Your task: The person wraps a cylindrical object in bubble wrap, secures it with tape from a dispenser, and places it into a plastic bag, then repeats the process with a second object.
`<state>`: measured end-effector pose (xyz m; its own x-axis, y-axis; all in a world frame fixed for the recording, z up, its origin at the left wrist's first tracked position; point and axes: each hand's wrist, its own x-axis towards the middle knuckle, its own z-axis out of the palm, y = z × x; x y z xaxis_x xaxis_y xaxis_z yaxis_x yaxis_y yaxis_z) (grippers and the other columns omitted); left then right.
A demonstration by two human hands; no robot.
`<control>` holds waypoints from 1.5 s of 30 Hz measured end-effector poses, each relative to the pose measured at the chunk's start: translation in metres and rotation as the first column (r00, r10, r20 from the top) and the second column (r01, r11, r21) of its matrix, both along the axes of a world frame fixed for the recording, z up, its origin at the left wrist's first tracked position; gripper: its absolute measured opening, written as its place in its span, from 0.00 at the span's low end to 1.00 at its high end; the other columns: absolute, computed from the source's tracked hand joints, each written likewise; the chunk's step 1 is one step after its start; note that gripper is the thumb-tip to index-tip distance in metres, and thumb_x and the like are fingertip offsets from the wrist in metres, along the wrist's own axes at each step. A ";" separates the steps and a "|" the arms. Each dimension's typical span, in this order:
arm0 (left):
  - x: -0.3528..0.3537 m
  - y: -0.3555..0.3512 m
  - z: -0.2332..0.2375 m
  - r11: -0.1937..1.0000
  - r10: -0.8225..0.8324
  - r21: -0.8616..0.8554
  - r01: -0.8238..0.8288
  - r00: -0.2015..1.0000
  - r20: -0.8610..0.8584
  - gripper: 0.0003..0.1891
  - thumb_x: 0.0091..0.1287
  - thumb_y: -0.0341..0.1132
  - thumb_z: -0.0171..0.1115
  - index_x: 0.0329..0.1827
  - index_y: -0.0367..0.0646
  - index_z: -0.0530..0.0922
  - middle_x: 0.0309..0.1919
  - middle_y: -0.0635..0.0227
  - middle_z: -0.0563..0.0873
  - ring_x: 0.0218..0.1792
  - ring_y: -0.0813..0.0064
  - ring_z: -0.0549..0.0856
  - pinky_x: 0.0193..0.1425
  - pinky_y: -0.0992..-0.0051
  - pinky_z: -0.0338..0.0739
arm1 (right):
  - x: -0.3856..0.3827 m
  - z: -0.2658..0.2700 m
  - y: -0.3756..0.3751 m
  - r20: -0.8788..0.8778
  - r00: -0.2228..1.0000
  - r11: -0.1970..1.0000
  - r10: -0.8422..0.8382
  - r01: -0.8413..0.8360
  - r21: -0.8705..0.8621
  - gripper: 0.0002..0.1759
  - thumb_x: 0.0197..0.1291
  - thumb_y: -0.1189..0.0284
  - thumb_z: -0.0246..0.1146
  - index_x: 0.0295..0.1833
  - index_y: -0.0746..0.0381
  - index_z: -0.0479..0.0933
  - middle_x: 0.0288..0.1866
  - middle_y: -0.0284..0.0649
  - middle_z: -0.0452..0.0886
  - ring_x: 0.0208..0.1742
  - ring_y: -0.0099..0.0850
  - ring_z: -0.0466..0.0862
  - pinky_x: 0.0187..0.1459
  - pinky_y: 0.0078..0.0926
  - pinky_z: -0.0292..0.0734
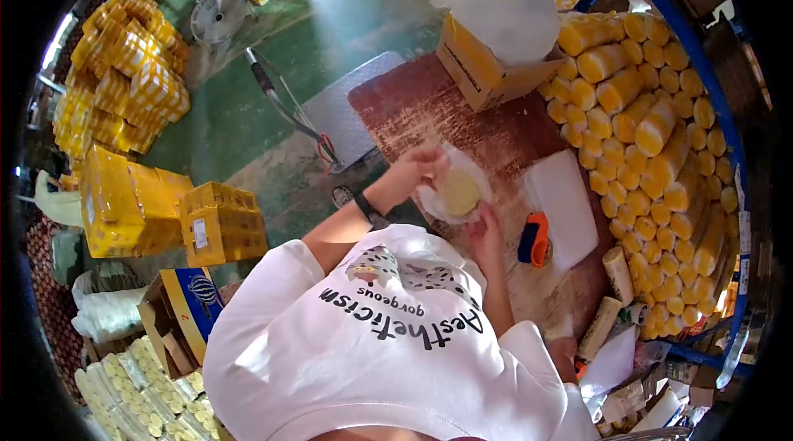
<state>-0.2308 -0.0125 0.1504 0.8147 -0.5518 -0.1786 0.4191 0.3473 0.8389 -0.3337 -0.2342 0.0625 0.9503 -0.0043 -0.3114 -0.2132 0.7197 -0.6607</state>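
Both forearms extend from the lower centre of the frame toward the middle. The left hand point(425, 167), wrist banded, is curled with its fingers closed on the upper-left edge of the film-wrapped yellow disc point(461, 193). The right hand point(486, 226) touches the disc's lower-right edge; how far it is open cannot be determined. The disc lies mid-frame on the brown table point(429, 102), left of the orange tool point(534, 239).

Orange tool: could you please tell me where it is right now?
In the head view, the orange tool lies on the table, right of centre, between the right hand and the white sheet.
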 end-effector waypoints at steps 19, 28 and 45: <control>0.089 0.074 -0.200 0.740 0.316 0.586 -0.331 0.940 0.130 0.11 0.71 0.41 0.55 0.44 0.42 0.78 0.31 0.73 0.80 0.34 0.82 0.79 0.34 0.81 0.72 | 0.099 0.066 0.005 0.106 0.992 0.778 0.068 0.014 -0.628 0.08 0.65 0.67 0.59 0.42 0.61 0.75 0.38 0.34 0.78 0.37 0.23 0.80 0.40 0.24 0.79; 0.076 0.062 -0.178 0.633 -0.011 0.729 -0.261 0.938 0.346 0.27 0.60 0.51 0.67 0.53 0.39 0.74 0.42 0.59 0.83 0.45 0.68 0.83 0.48 0.73 0.75 | 0.049 -0.107 -0.104 -0.298 0.954 0.020 -0.028 -0.297 -0.955 0.27 0.54 0.58 0.69 0.54 0.61 0.69 0.43 0.41 0.78 0.41 0.29 0.80 0.38 0.29 0.77; 0.037 0.045 -0.189 0.984 -0.154 0.067 0.165 0.977 -0.150 0.09 0.73 0.34 0.52 0.50 0.40 0.72 0.41 0.64 0.83 0.46 0.67 0.84 0.55 0.65 0.78 | 0.018 -0.093 -0.100 -0.418 0.883 0.740 -0.215 -0.132 -0.660 0.45 0.48 0.72 0.70 0.70 0.54 0.53 0.48 0.39 0.78 0.42 0.28 0.80 0.33 0.27 0.74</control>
<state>-0.1933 0.0325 -0.0388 0.6800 -0.6521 -0.3351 0.5815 0.2014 0.7882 -0.3158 -0.3338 -0.0306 0.6989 -0.4060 -0.5887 -0.5813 0.1571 -0.7984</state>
